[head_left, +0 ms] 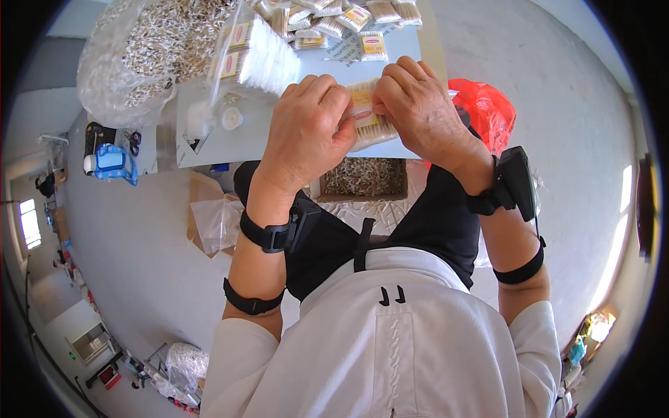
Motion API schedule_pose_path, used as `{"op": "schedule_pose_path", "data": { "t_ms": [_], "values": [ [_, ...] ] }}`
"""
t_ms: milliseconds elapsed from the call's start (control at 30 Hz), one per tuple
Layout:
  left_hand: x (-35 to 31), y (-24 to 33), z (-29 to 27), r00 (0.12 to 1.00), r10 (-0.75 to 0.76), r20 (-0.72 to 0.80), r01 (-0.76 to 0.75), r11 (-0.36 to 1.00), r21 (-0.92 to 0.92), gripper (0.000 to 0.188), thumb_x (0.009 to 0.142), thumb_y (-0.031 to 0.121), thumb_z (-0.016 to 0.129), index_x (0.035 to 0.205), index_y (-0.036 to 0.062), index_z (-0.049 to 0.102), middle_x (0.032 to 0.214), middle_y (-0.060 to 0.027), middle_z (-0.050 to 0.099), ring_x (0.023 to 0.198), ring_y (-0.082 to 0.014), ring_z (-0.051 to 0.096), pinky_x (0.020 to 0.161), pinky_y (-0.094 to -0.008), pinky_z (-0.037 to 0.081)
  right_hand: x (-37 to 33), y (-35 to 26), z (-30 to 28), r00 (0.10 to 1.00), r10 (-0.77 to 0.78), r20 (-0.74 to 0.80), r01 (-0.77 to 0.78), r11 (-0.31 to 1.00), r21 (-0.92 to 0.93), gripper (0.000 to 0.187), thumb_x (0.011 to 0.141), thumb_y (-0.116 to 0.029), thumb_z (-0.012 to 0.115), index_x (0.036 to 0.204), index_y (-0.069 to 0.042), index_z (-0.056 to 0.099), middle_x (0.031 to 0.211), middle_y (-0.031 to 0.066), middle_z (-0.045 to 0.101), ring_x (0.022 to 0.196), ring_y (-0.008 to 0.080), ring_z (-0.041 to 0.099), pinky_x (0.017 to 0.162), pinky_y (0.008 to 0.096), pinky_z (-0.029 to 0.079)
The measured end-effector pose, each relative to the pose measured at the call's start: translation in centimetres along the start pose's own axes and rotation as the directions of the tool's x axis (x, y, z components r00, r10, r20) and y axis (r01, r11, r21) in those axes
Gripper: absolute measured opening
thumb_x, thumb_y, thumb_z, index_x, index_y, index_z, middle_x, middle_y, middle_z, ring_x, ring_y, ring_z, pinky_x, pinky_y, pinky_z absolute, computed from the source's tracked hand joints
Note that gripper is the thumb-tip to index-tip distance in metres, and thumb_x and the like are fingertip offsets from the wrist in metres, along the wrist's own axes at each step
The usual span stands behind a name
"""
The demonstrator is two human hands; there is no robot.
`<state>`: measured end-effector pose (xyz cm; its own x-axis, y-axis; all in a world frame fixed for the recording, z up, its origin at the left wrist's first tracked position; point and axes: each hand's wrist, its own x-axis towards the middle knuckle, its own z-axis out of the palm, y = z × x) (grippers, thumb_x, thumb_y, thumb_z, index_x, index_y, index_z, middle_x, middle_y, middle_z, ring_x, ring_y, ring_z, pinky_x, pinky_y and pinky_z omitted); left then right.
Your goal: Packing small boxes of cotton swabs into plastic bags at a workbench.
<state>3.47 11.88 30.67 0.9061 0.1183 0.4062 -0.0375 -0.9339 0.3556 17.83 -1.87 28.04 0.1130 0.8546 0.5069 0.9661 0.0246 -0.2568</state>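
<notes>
Both of my hands are raised over the table edge and grip one small clear packet of cotton swabs (pixel 368 124) between them. My left hand (pixel 306 132) pinches its left end, fingers curled over the top. My right hand (pixel 421 111) holds the right end, thumb and fingers closed on the packet's upper edge. The packet shows pale sticks and a yellow-red label; most of it is hidden by my fingers. Black straps with small devices sit on both wrists.
A pale table (pixel 209 143) carries a stack of swab packs (pixel 261 59), several filled packets (pixel 334 21) and a big clear bag of loose swabs (pixel 150 52). A cardboard box of swabs (pixel 366 177) sits under the table edge. A red plastic bag (pixel 484 108) lies right.
</notes>
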Motion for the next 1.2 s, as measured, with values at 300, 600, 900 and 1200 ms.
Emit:
{"op": "schedule_pose_path", "data": {
  "t_ms": [300, 600, 900, 1200],
  "values": [
    [0.9, 0.2, 1.0, 1.0, 0.011, -0.014, -0.011, 1.0, -0.01, 0.012, 0.067, 0.003, 0.066, 0.073, 0.0035, 0.055, 0.076, -0.0086, 0.056, 0.076, -0.0273, 0.057, 0.068, -0.0385, 0.048, -0.6, 0.4, 0.5, 0.995, -0.016, -0.098, 0.025, 0.996, 0.089, 0.017, 0.074, -0.008, 0.064, 0.084, -0.005, 0.049, 0.083, 0.0099, 0.051, 0.084, 0.0301, 0.051, 0.077, 0.0398, 0.043],
    [1.0, 0.1, 0.7, 0.992, 0.107, 0.069, -0.113, 0.989, 0.09, 0.014, 0.069, -0.003, 0.061, 0.076, 0.0002, 0.05, 0.078, -0.0134, 0.053, 0.075, -0.0317, 0.056, 0.066, -0.0417, 0.05, -0.7, 0.4, 0.5, 0.998, 0.01, -0.057, -0.002, 0.991, 0.133, 0.017, 0.076, -0.007, 0.064, 0.084, -0.005, 0.049, 0.082, 0.0105, 0.051, 0.084, 0.0317, 0.051, 0.079, 0.0414, 0.043],
    [-0.8, -1.2, -0.2, 0.992, 0.095, 0.088, -0.104, 0.989, 0.103, 0.016, 0.064, -0.001, 0.062, 0.076, 0.0008, 0.052, 0.076, -0.013, 0.054, 0.077, -0.0295, 0.056, 0.072, -0.038, 0.051, -0.6, 0.4, 0.6, 0.998, 0.023, -0.055, -0.014, 0.987, 0.158, 0.017, 0.078, -0.007, 0.064, 0.083, -0.006, 0.048, 0.082, 0.0102, 0.052, 0.083, 0.0317, 0.051, 0.078, 0.0416, 0.043],
    [-1.9, -2.0, -2.3, 0.979, 0.105, 0.173, -0.134, 0.978, 0.16, 0.019, 0.061, -0.003, 0.061, 0.073, 0.001, 0.047, 0.076, -0.0128, 0.05, 0.077, -0.0314, 0.052, 0.071, -0.0392, 0.049, -0.6, 0.5, 0.4, 0.999, 0.031, -0.045, -0.023, 0.985, 0.17, 0.017, 0.079, -0.009, 0.065, 0.083, -0.006, 0.049, 0.083, 0.0106, 0.053, 0.084, 0.0313, 0.052, 0.08, 0.0414, 0.043]
  ]
}}
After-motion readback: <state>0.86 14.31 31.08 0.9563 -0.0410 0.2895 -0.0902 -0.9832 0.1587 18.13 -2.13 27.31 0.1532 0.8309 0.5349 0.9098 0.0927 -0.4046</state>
